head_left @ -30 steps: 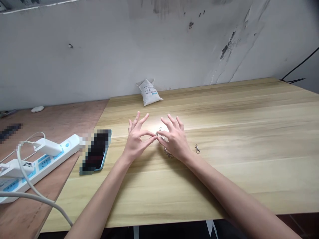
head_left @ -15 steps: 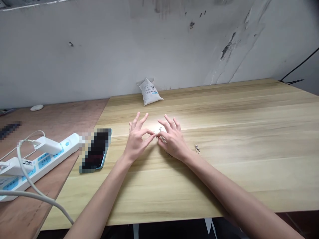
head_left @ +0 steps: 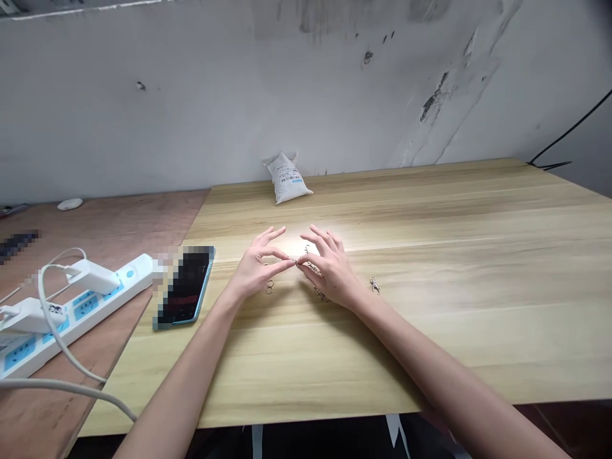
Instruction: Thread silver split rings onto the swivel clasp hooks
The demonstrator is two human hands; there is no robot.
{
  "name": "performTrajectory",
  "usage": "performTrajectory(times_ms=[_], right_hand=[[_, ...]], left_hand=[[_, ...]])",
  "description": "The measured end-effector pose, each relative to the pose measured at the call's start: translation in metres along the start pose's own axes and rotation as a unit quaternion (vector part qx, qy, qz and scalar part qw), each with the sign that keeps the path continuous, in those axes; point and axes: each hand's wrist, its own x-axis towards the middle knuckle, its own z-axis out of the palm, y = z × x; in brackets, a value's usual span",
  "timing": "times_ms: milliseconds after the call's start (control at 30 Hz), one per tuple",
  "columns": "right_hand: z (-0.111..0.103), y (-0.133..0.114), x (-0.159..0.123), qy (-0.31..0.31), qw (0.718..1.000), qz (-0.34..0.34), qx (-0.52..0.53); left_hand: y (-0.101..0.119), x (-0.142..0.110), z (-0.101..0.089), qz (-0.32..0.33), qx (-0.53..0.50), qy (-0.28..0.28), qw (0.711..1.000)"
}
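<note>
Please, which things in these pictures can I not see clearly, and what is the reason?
All in the head view:
- Small metal pieces: the right hand and left hand cover parts; whether the fingers grip any is unclear.
- Smartphone: its screen is pixelated.
- White sack: its label print is too small to read.
- Dark item on the wooden board: pixelated.

A light wood-grain table (head_left: 430, 357) carries one white sack (head_left: 287, 180) against the wall, one phone (head_left: 184, 287) in a blue case, small metal rings (head_left: 269, 287) and one metal clasp (head_left: 375, 285). An adjoining brown board table (head_left: 95, 223) carries one white power strip (head_left: 129, 275)
</note>
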Motion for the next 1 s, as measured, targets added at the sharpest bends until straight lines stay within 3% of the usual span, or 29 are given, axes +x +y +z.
performTrajectory(times_ms=[133,233,333,433,567,700,767,833,900,1000], right_hand=[[0.0,0.005,-0.001,-0.036,0.996,0.052,0.063],[0.0,0.007,-0.001,-0.063,0.989,0.077,0.11],[0.001,0.007,-0.001,-0.057,0.988,0.085,0.117],[0.002,0.013,-0.001,-0.023,0.989,0.113,0.088],[0.001,0.029,-0.001,-0.007,0.989,0.136,0.063],[-0.011,0.045,0.001,-0.009,0.985,0.16,0.064],[-0.023,0.047,0.001,-0.047,0.983,0.158,0.081],[-0.035,0.045,0.0,-0.126,0.978,0.139,0.092],[-0.046,0.037,-0.003,-0.193,0.973,0.113,0.061],[-0.054,0.021,-0.007,-0.232,0.97,0.073,-0.025]], left_hand=[[-0.003,0.0,-0.002,0.064,0.092,-0.017,0.994],[0.0,-0.001,0.004,0.134,0.228,-0.005,0.964],[0.003,0.0,0.009,0.169,0.301,-0.002,0.938],[-0.002,0.0,0.001,0.128,0.306,0.011,0.943],[-0.023,-0.01,-0.025,0.047,0.288,0.007,0.956],[-0.041,-0.026,-0.038,0.023,0.248,-0.044,0.967],[-0.043,-0.031,-0.037,0.029,0.236,-0.053,0.97],[-0.042,-0.032,-0.036,0.037,0.237,-0.054,0.969],[-0.038,-0.031,-0.035,0.035,0.241,-0.054,0.968],[-0.034,-0.027,-0.033,0.02,0.239,-0.057,0.969]])
